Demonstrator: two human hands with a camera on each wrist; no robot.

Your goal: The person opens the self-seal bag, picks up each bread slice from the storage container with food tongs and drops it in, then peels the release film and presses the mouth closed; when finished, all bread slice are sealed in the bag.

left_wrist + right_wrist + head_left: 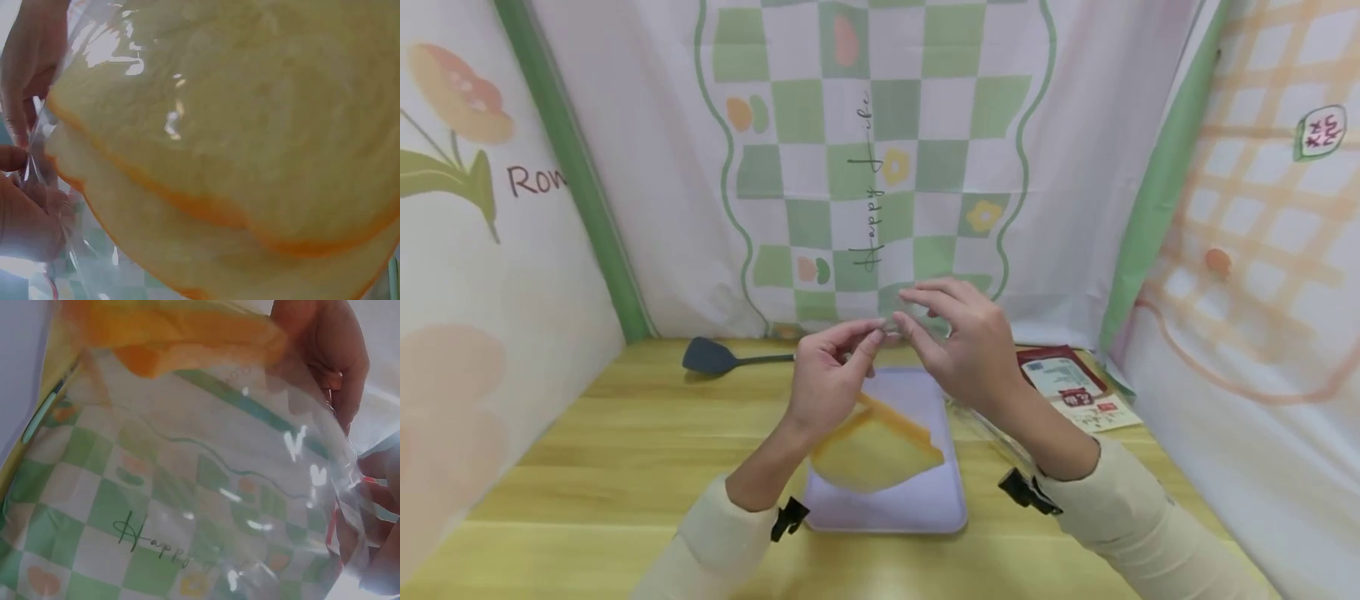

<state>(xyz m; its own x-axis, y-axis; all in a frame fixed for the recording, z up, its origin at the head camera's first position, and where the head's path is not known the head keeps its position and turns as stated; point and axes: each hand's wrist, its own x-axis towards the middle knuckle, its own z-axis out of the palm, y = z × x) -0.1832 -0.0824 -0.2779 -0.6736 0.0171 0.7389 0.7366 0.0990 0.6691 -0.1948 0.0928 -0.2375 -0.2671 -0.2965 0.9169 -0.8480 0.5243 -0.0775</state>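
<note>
A clear plastic bag (115,50) hangs from my hands, with pale bread slices (269,112) edged in orange-brown crust inside. In the head view the bread (880,450) shows above a lavender tray. My left hand (831,375) pinches the bag's top edge between thumb and fingertips. Close to its right, my right hand (966,346) is at the same edge, thumb and forefinger stretched out with a gap between them. Clear film lies by those fingers, partly hidden. In the right wrist view the bag's upper part (250,487) is see-through, with the bread's crust at the top.
The lavender tray (887,512) lies on the wood-grain table (587,467). A dark spatula (711,357) lies behind left. To the right are a dark red and white packet (1063,375) and a cream packet (1105,412). Printed curtains (880,167) stand around the table.
</note>
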